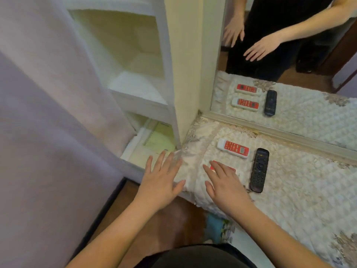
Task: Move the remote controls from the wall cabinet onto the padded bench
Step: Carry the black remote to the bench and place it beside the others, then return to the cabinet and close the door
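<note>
Cream quilted padding covers the bench (289, 190) beside the mirror. Both hands are spread flat, holding nothing: left hand (161, 182) at the bench corner, right hand (224, 185) over a red-and-white remote (222, 168). Another red-and-white remote (233, 148) and a black remote (259, 169) lie alongside. Visible white wall cabinet (139, 89) shelves look bare; the task seems done.

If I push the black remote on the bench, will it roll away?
Probably not. The black remote looks long and flat, lying face up, so it should slide rather than roll. The padded bench cover is quilted and bumpy, which likely grips it and slows sliding. It looks like rigid plastic, so it should lift stiff, not floppy.
</note>
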